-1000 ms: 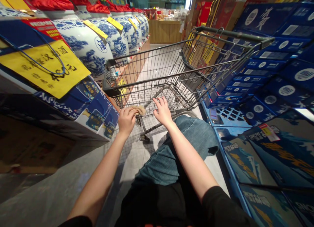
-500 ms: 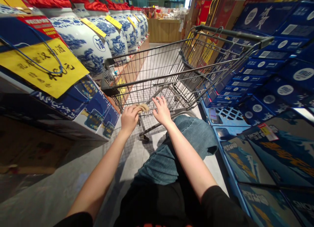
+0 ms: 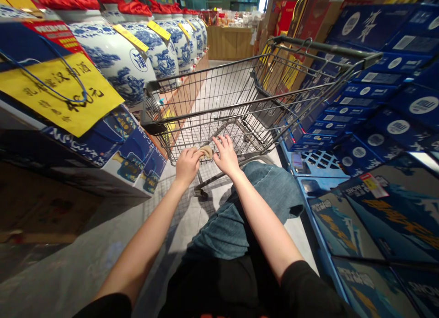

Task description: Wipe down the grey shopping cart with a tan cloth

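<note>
The left hand (image 3: 187, 166) has its fingers curled shut on a crumpled tan cloth (image 3: 206, 151) at the back rim of the wire shopping cart (image 3: 240, 106), while the right hand (image 3: 225, 156) rests just beside it, fingers spread open, holding nothing

Wire shopping cart (image 3: 212, 98), upright, tan cloth (image 3: 206, 152) bunched against its near rim

The left hand (image 3: 187, 166) grips a tan cloth (image 3: 206, 151) against the near rim of a wire shopping cart (image 3: 219, 94), and the right hand (image 3: 225, 156) rests open just beside it. Blue-and-white porcelain jars (image 3: 113, 57) line the left, with blue boxes (image 3: 377, 29) stacked on the right.
</note>
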`<action>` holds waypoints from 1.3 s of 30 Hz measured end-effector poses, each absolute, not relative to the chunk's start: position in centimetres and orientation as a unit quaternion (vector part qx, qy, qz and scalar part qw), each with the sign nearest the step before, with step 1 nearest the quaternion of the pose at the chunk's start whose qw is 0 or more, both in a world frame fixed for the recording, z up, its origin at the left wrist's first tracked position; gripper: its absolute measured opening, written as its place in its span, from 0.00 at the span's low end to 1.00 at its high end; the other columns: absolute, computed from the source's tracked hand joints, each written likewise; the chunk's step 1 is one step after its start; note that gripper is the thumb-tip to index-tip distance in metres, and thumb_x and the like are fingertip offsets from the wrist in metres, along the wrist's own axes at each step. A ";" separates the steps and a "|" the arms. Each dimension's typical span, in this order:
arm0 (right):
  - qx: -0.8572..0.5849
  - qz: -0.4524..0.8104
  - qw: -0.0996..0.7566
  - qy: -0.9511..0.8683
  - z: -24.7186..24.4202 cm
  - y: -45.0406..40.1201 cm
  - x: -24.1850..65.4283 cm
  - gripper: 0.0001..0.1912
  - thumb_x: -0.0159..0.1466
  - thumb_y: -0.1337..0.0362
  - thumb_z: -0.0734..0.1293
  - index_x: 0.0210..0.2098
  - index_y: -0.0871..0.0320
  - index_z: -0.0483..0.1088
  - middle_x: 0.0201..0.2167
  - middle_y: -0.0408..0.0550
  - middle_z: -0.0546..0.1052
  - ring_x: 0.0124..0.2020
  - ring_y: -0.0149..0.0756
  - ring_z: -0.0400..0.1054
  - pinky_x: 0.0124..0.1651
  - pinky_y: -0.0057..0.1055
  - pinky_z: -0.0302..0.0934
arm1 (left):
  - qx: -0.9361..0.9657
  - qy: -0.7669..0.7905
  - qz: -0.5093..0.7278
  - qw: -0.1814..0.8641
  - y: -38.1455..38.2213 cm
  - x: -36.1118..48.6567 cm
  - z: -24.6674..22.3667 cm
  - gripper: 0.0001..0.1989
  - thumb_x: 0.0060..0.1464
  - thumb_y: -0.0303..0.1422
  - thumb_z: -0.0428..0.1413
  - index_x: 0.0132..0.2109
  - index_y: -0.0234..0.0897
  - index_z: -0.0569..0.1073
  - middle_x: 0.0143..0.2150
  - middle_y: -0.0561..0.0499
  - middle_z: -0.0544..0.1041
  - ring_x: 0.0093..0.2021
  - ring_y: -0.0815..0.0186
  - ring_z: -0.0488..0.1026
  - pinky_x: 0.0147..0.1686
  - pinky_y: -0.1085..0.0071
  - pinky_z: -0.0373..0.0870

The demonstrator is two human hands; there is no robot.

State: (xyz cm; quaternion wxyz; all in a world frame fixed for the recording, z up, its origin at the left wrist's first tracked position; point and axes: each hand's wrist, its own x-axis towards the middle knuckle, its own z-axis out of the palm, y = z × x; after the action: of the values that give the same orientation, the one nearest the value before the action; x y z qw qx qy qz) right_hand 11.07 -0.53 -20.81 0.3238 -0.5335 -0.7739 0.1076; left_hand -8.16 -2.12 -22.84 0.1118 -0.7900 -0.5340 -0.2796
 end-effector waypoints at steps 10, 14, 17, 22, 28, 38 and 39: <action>-0.535 0.116 0.305 -0.780 -20.5 -0.5 11.3 0.39 0.63 0.78 0.56 0.73 0.61 0.61 0.74 0.58 0.60 0.78 0.50 0.42 0.76 0.50 0.54 | -0.806 -0.534 -0.229 0.112 -1.0 -6.4 -24.0 0.16 0.64 0.25 0.53 0.51 0.40 0.82 0.51 0.39 0.81 0.55 0.48 0.72 0.54 0.52 0.72; -0.534 0.117 0.307 -0.779 -20.5 -0.5 11.3 0.39 0.63 0.79 0.56 0.73 0.60 0.61 0.73 0.57 0.61 0.78 0.50 0.42 0.75 0.50 0.56 | -0.803 -0.531 -0.252 0.096 -1.3 -6.4 -23.6 0.16 0.64 0.25 0.53 0.52 0.40 0.82 0.51 0.39 0.80 0.55 0.48 0.71 0.54 0.52 0.73; -0.534 0.118 0.318 -0.775 -20.6 -0.5 11.2 0.39 0.62 0.79 0.56 0.73 0.59 0.62 0.73 0.56 0.61 0.78 0.50 0.43 0.74 0.50 0.58 | -0.800 -0.516 -0.288 0.103 -1.3 -6.3 -22.7 0.17 0.65 0.25 0.52 0.55 0.42 0.81 0.54 0.41 0.79 0.58 0.50 0.70 0.59 0.52 0.70; -0.537 0.115 0.309 -0.776 -20.7 -0.5 11.2 0.39 0.63 0.79 0.56 0.73 0.59 0.61 0.74 0.56 0.61 0.78 0.50 0.43 0.74 0.51 0.58 | -0.810 -0.513 -0.266 0.100 -0.8 -5.9 -23.6 0.17 0.66 0.25 0.52 0.55 0.40 0.81 0.55 0.40 0.80 0.59 0.49 0.70 0.58 0.52 0.71; -0.531 0.119 0.311 -0.779 -20.8 -0.3 11.3 0.38 0.64 0.78 0.56 0.73 0.58 0.62 0.74 0.57 0.60 0.78 0.50 0.42 0.74 0.52 0.58 | -0.816 -0.519 -0.239 0.082 -0.9 -5.8 -24.9 0.17 0.63 0.23 0.53 0.52 0.41 0.82 0.53 0.41 0.81 0.57 0.50 0.71 0.57 0.52 0.72; -0.534 0.130 0.307 -0.777 -20.3 -0.6 11.3 0.37 0.65 0.78 0.57 0.73 0.60 0.62 0.74 0.56 0.60 0.78 0.51 0.42 0.75 0.50 0.57 | -0.796 -0.550 -0.236 0.095 -1.3 -5.5 -22.2 0.17 0.64 0.24 0.53 0.54 0.39 0.81 0.53 0.41 0.80 0.56 0.50 0.71 0.55 0.55 0.73; -0.534 0.129 0.307 -0.777 -20.3 -0.6 11.3 0.37 0.65 0.78 0.57 0.73 0.61 0.62 0.74 0.56 0.60 0.78 0.52 0.42 0.75 0.50 0.57 | -0.800 -0.554 -0.214 0.088 -1.3 -5.4 -22.6 0.17 0.64 0.24 0.53 0.54 0.39 0.82 0.52 0.40 0.80 0.56 0.50 0.72 0.54 0.55 0.74</action>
State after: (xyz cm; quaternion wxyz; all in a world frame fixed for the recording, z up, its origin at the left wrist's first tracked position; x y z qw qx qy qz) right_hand 11.27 -0.60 -20.29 0.3073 -0.5340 -0.7770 0.1292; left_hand -5.43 -1.34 -22.56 0.0880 -0.8000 -0.5535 -0.2140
